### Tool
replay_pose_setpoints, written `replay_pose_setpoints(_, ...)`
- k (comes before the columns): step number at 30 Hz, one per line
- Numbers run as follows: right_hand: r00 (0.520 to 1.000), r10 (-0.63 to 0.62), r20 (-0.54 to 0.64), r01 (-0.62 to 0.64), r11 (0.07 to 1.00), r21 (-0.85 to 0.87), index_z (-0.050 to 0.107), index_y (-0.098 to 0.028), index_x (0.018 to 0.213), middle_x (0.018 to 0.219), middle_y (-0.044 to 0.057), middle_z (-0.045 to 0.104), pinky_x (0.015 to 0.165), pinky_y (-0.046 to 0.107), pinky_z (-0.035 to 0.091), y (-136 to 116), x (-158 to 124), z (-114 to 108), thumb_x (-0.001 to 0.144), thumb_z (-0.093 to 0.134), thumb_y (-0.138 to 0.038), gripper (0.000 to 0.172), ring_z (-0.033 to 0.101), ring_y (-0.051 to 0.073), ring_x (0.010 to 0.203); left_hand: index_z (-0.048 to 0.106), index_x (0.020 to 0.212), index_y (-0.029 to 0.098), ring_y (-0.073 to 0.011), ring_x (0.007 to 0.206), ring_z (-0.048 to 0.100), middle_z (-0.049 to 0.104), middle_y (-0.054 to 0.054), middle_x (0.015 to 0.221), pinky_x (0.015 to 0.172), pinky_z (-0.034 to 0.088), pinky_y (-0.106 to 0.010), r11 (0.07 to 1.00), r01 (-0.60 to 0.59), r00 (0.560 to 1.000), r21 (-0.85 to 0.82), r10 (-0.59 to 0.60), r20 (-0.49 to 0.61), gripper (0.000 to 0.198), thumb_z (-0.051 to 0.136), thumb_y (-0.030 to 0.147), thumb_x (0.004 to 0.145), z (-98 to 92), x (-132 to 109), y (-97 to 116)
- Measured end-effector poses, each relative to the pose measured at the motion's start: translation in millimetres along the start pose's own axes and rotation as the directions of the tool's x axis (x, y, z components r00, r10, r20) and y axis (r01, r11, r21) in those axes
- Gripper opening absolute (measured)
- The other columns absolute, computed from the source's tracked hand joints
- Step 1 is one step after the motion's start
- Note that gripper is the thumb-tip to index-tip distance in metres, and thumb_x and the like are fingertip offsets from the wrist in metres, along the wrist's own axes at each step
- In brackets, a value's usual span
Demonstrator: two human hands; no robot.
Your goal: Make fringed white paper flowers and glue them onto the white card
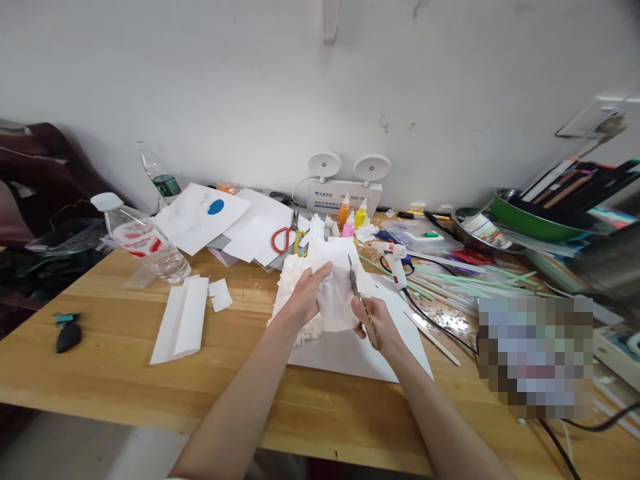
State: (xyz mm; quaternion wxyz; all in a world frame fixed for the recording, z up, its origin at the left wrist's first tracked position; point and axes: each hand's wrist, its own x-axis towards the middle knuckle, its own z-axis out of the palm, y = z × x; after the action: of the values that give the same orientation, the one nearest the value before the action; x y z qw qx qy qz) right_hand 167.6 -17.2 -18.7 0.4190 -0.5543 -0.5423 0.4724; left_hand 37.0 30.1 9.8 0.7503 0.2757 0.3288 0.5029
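My left hand (pixel 306 291) pinches a piece of white paper (pixel 340 303) at its left edge, holding it up over the table. In my right hand (pixel 377 323) is a pair of scissors (pixel 367 303), with fingers in the bronze-coloured handles. The blades point up and away, along the paper's right edge; I cannot tell whether they are parted. Beneath the paper lies a white sheet (pixel 345 360) flat on the table. Behind my left hand, a rough-surfaced white piece (pixel 293 270) rests on that sheet, partly hidden by the hand and paper.
Left stand a water bottle (pixel 150 240) and a folded paper (pixel 183 320). Red-handled scissors (pixel 281 240) lie among papers behind. Small paint bottles (pixel 349 227) stand beyond my hands. To the right are a glue gun (pixel 395 260) with its cord, thin sticks and a green bowl (pixel 535 223) of pens.
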Motion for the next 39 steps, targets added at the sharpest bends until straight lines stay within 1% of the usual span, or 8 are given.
replay_pose_setpoints(6, 0.998, 0.047, -0.048, -0.046, 0.998, 0.035, 0.034, -0.019, 0.050, 0.038, -0.008, 0.033, 0.029, 0.018, 0.028, 2, 2, 2, 0.068, 0.048, -0.062, 0.048, 0.035, 0.005, 0.028, 0.059, 0.084, 0.013, -0.0179, 0.078, 0.063, 0.067, -0.004, 0.076, 0.075, 0.047, -0.030, 1.000, -0.007, 1.000, 0.009, 0.007, 0.029, 0.022, 0.064, 0.027, 0.068, -2.0, 0, 0)
replay_pose_setpoints(13, 0.993, 0.101, -0.057, -0.095, 0.991, 0.098, 0.030, -0.020, 0.050, 0.036, -0.010, 0.027, 0.025, 0.017, 0.025, 10, 5, 5, 0.064, 0.052, -0.063, 0.050, 0.030, 0.003, 0.025, 0.062, 0.092, 0.011, -0.0209, 0.083, 0.062, 0.068, -0.009, 0.081, 0.078, 0.046, -0.031, 0.999, -0.038, 0.991, -0.025, 0.041, 0.129, 0.029, 0.059, 0.032, 0.072, -0.1, 1, 2)
replay_pose_setpoints(17, 0.991, 0.123, -0.051, -0.114, 0.981, 0.155, 0.033, -0.020, 0.052, 0.036, -0.010, 0.027, 0.023, 0.017, 0.025, 14, 6, 7, 0.061, 0.055, -0.063, 0.050, 0.029, 0.003, 0.025, 0.062, 0.092, 0.012, -0.0203, 0.083, 0.063, 0.068, -0.007, 0.079, 0.078, 0.046, -0.030, 0.999, -0.031, 0.997, -0.040, 0.034, 0.069, 0.028, 0.060, 0.030, 0.071, 1.5, 2, 1)
replay_pose_setpoints(21, 0.986, 0.152, -0.064, -0.141, 0.979, 0.145, 0.036, -0.019, 0.052, 0.035, -0.010, 0.029, 0.021, 0.017, 0.021, 9, 6, 8, 0.056, 0.059, -0.064, 0.050, 0.030, 0.004, 0.023, 0.060, 0.094, 0.012, -0.0196, 0.084, 0.062, 0.068, -0.007, 0.081, 0.077, 0.046, -0.029, 0.998, -0.011, 0.998, -0.063, 0.015, 0.057, 0.029, 0.060, 0.028, 0.071, 2.1, 3, 0)
replay_pose_setpoints(25, 0.979, 0.196, -0.047, -0.190, 0.975, 0.113, 0.040, -0.019, 0.054, 0.032, -0.008, 0.034, 0.020, 0.016, 0.018, 0, 4, 7, 0.058, 0.057, -0.062, 0.047, 0.031, 0.005, 0.021, 0.060, 0.094, 0.012, -0.0198, 0.086, 0.062, 0.068, -0.007, 0.085, 0.077, 0.047, -0.029, 0.998, -0.007, 1.000, -0.068, 0.008, 0.019, 0.028, 0.060, 0.027, 0.071, 1.7, 4, 1)
replay_pose_setpoints(28, 0.976, 0.215, -0.028, -0.211, 0.973, 0.090, 0.043, -0.018, 0.056, 0.030, -0.007, 0.037, 0.021, 0.017, 0.019, -1, 2, 7, 0.060, 0.055, -0.061, 0.045, 0.032, 0.006, 0.021, 0.061, 0.093, 0.012, -0.0206, 0.087, 0.062, 0.068, -0.008, 0.088, 0.079, 0.047, -0.030, 0.998, -0.011, 1.000, -0.068, 0.013, 0.028, 0.027, 0.059, 0.030, 0.072, 1.3, 3, 2)
replay_pose_setpoints(33, 0.989, 0.146, -0.022, -0.144, 0.987, 0.070, 0.038, -0.019, 0.053, 0.030, -0.007, 0.038, 0.023, 0.017, 0.020, 3, 1, 6, 0.065, 0.049, -0.063, 0.047, 0.031, 0.005, 0.022, 0.062, 0.092, 0.013, -0.0206, 0.087, 0.062, 0.068, -0.008, 0.088, 0.080, 0.046, -0.030, 0.996, -0.065, 0.998, -0.064, 0.065, -0.003, 0.025, 0.059, 0.029, 0.073, 2.0, 2, 2)
replay_pose_setpoints(39, 1.000, 0.015, -0.012, -0.014, 0.998, 0.069, 0.039, -0.019, 0.053, 0.035, -0.005, 0.038, 0.029, 0.020, 0.031, 1, -1, 3, 0.069, 0.045, -0.063, 0.048, 0.035, 0.006, 0.028, 0.059, 0.096, 0.011, -0.0216, 0.082, 0.063, 0.068, -0.008, 0.081, 0.077, 0.047, -0.032, 0.998, -0.020, 0.998, -0.067, 0.023, 0.054, 0.030, 0.061, 0.027, 0.071, 3.9, 1, -2)
